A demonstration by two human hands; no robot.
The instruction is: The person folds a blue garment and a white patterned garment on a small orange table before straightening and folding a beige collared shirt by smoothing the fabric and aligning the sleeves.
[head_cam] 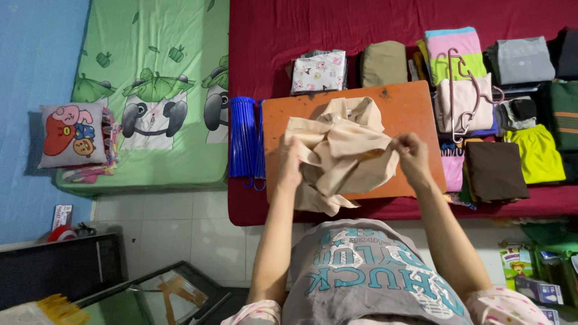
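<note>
A crumpled beige garment (340,150) lies bunched on an orange board (403,108) set on a dark red mattress (313,24). My left hand (291,164) grips the garment's left side, fingers buried in the cloth. My right hand (411,153) pinches the garment's right edge. Part of the cloth hangs over the board's near edge toward me.
A stack of blue hangers (245,137) lies left of the board. Folded clothes (497,171) and a pink hanger (459,90) fill the right and far side of the mattress. A green cartoon-print mattress (150,90) with a small cushion (71,133) lies left. Boxes (530,271) stand on the tiled floor.
</note>
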